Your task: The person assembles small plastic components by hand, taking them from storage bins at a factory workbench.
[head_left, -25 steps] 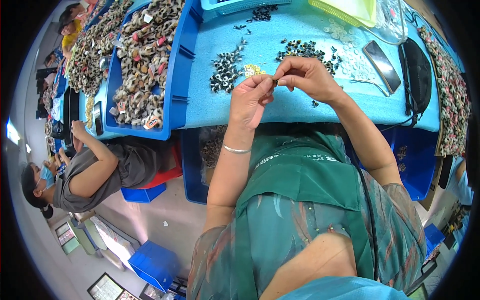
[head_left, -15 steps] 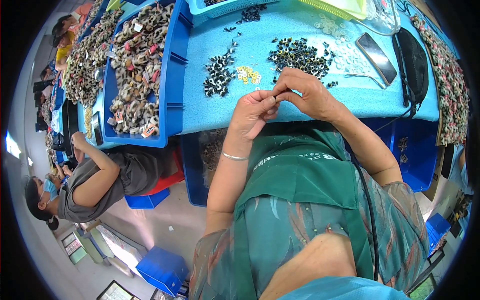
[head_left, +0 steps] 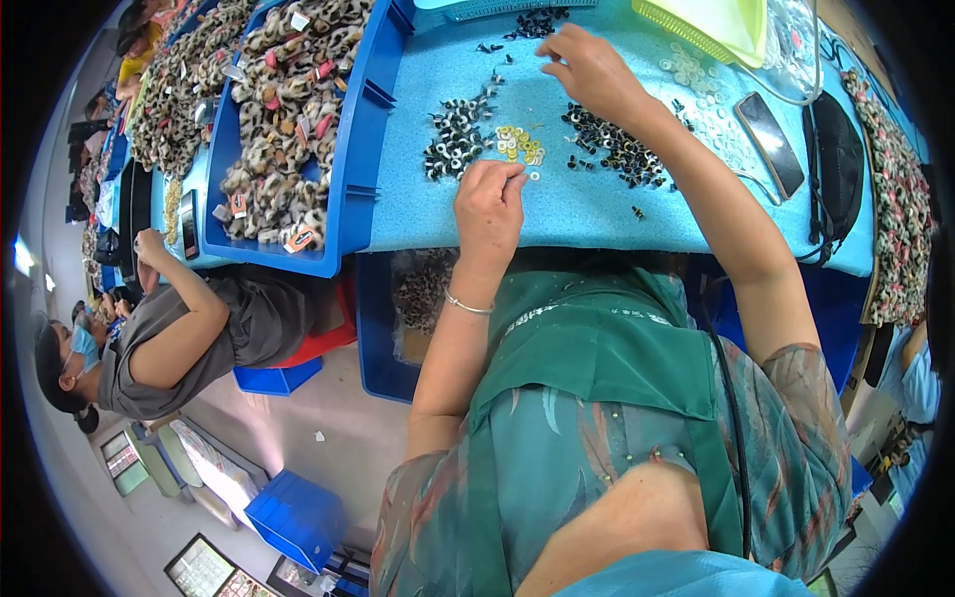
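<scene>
My left hand (head_left: 489, 204) rests on the blue cloth with its fingers bent together. Its fingertips are beside a few yellow and white rings (head_left: 518, 145) and a pile of small black-and-white stud-like pieces (head_left: 456, 139). What it may hold is hidden. My right hand (head_left: 589, 72) is raised farther away, thumb and fingertips apart, near some small black pieces (head_left: 537, 22) at the far side. Beneath its wrist spreads a heap of black-and-yellow stud-like pieces (head_left: 622, 154). One loose black-and-yellow piece (head_left: 639, 212) lies nearer the table edge.
A blue crate (head_left: 348, 189) of spotted plush pieces stands at left. Translucent discs (head_left: 711, 109), a phone (head_left: 769, 147) and a black pouch (head_left: 834, 164) lie at right. A yellow-green basket (head_left: 711, 30) stands at the back. A co-worker (head_left: 174, 338) sits at left.
My hands were together, fingers meeting; now they are apart. The right hand has gone farther away, the left down beside the rings. A loose black-and-yellow piece now shows near the edge.
</scene>
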Demonstrator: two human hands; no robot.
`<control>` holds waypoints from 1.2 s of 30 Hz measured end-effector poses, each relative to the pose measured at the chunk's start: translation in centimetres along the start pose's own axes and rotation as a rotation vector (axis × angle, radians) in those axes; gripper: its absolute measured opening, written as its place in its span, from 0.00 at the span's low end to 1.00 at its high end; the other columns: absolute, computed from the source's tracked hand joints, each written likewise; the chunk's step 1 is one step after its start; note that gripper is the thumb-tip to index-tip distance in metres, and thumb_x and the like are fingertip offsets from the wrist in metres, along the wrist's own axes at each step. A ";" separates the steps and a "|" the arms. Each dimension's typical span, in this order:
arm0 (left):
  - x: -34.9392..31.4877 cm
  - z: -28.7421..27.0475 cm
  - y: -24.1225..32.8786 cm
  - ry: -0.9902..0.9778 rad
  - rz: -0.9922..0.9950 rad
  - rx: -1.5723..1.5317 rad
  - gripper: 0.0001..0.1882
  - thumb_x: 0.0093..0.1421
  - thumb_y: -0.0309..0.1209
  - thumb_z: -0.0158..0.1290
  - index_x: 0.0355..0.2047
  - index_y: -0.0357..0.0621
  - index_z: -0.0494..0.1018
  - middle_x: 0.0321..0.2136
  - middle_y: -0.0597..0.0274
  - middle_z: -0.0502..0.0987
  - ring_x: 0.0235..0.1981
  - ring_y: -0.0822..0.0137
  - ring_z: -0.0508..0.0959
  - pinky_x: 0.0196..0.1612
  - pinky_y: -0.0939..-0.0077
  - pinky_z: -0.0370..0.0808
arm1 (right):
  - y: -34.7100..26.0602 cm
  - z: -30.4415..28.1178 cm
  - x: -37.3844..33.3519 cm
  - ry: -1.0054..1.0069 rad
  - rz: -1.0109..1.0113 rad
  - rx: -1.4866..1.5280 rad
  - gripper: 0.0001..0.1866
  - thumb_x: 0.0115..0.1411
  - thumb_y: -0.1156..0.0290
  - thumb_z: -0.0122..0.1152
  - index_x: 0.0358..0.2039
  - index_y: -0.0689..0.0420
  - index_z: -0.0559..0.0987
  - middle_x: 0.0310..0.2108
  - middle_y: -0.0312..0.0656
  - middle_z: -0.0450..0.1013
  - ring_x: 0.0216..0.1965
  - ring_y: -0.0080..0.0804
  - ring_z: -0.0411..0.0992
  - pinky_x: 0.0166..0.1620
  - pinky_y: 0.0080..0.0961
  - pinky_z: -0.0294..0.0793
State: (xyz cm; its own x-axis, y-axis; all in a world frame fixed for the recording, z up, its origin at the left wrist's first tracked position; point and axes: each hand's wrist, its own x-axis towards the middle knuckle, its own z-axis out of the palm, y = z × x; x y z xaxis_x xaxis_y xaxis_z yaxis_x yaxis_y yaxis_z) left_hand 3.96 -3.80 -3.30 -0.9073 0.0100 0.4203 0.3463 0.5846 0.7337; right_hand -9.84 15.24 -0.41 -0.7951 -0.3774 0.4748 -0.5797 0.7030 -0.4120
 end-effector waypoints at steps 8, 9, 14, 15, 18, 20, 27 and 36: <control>0.2 0.7 0.4 -0.019 0.109 0.144 0.07 0.46 0.23 0.61 0.27 0.41 0.76 0.27 0.59 0.73 0.32 0.57 0.74 0.34 0.65 0.73 | 1.4 5.8 3.0 -0.045 -0.010 0.103 0.06 0.56 0.73 0.59 0.34 0.58 0.75 0.33 0.44 0.70 0.34 0.43 0.71 0.39 0.35 0.71; 0.3 0.8 0.4 -0.027 0.107 0.182 0.07 0.46 0.24 0.62 0.26 0.42 0.76 0.27 0.59 0.72 0.32 0.58 0.74 0.33 0.65 0.73 | 1.5 5.9 2.9 -0.040 -0.006 0.090 0.05 0.56 0.73 0.59 0.33 0.58 0.75 0.33 0.44 0.70 0.34 0.42 0.71 0.40 0.35 0.71; 0.7 0.8 1.0 -0.102 0.056 0.217 0.07 0.47 0.24 0.62 0.25 0.43 0.75 0.25 0.59 0.73 0.30 0.57 0.75 0.32 0.66 0.73 | 1.8 5.7 3.1 -0.040 -0.004 0.034 0.06 0.55 0.74 0.60 0.33 0.59 0.75 0.32 0.43 0.70 0.34 0.42 0.71 0.40 0.33 0.72; 0.9 0.7 1.0 -0.140 0.033 0.244 0.07 0.47 0.24 0.61 0.26 0.43 0.74 0.26 0.59 0.73 0.31 0.57 0.75 0.32 0.65 0.73 | 1.8 5.5 3.4 -0.068 -0.010 0.026 0.06 0.54 0.74 0.60 0.33 0.59 0.75 0.31 0.44 0.71 0.33 0.42 0.72 0.40 0.33 0.72; 1.1 1.1 0.9 -0.138 0.112 0.268 0.06 0.48 0.24 0.61 0.26 0.43 0.74 0.26 0.58 0.73 0.28 0.57 0.75 0.31 0.67 0.73 | 1.7 3.9 2.7 -0.088 0.044 0.132 0.07 0.53 0.73 0.59 0.33 0.57 0.77 0.33 0.45 0.72 0.35 0.42 0.72 0.40 0.33 0.73; 0.6 0.8 0.4 -0.111 0.057 0.183 0.06 0.50 0.24 0.61 0.26 0.42 0.74 0.26 0.59 0.73 0.26 0.61 0.74 0.30 0.70 0.72 | -0.1 2.2 2.0 -0.126 0.098 0.215 0.06 0.53 0.75 0.59 0.33 0.58 0.77 0.31 0.42 0.72 0.33 0.35 0.73 0.39 0.30 0.73; 1.7 -0.6 1.1 -0.169 -0.686 -1.171 0.05 0.60 0.27 0.56 0.33 0.38 0.74 0.29 0.62 0.77 0.23 0.78 0.70 0.23 0.87 0.63 | -3.3 -3.0 -3.4 -0.209 0.220 0.785 0.07 0.56 0.81 0.54 0.33 0.61 0.79 0.32 0.35 0.73 0.33 0.21 0.72 0.39 0.20 0.73; 2.4 -0.2 1.8 -0.190 -0.833 -1.400 0.05 0.60 0.27 0.57 0.32 0.38 0.74 0.27 0.60 0.77 0.22 0.77 0.69 0.22 0.86 0.62 | -5.7 -4.8 -6.7 -0.308 0.397 0.878 0.08 0.59 0.72 0.61 0.38 0.59 0.81 0.30 0.37 0.75 0.27 0.20 0.72 0.32 0.18 0.72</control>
State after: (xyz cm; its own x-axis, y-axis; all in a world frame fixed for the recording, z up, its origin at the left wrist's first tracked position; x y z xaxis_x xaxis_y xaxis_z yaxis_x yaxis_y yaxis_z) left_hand 2.50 -2.86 -0.89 -0.9210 0.2428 -0.3047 -0.3867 -0.6658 0.6381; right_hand -0.37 16.66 2.49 -0.8985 -0.4389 0.0087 -0.0909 0.1666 -0.9818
